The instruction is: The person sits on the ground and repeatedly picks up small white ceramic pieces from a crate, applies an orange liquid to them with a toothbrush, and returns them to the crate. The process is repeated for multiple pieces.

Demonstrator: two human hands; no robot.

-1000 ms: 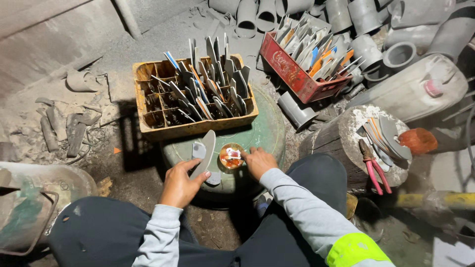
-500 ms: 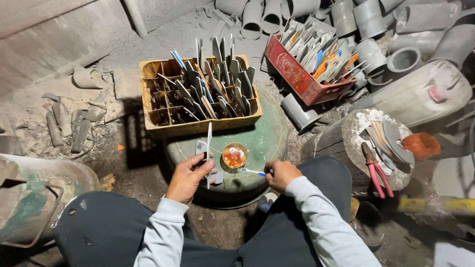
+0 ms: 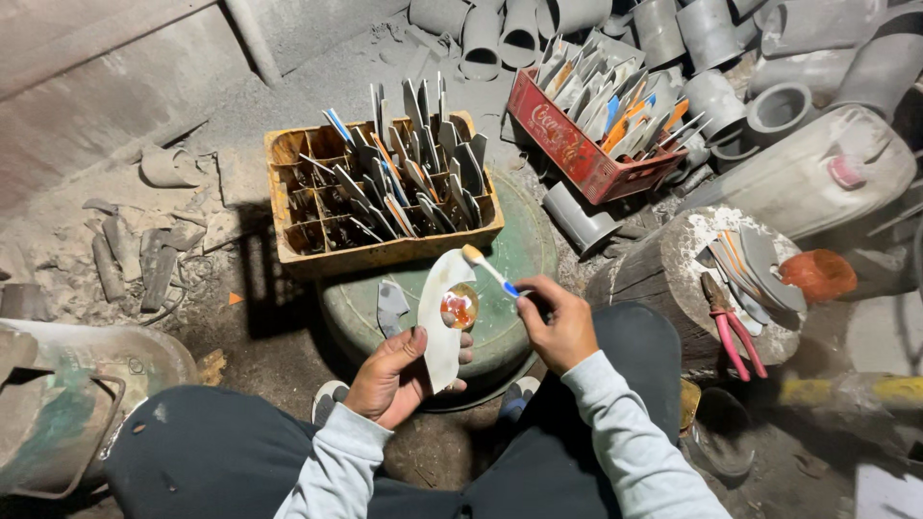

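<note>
Centre frame: left hand palm-up, fingers wrapped round curved metal blade, held upright. Right hand pinches small brush, tip touching blade's top end.

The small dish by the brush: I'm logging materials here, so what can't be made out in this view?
- Small dish, head view: contents too small, partly behind pale curved piece.
- Brush: handle end hidden in right hand.
- Left hand: palm hidden behind that piece.
</note>
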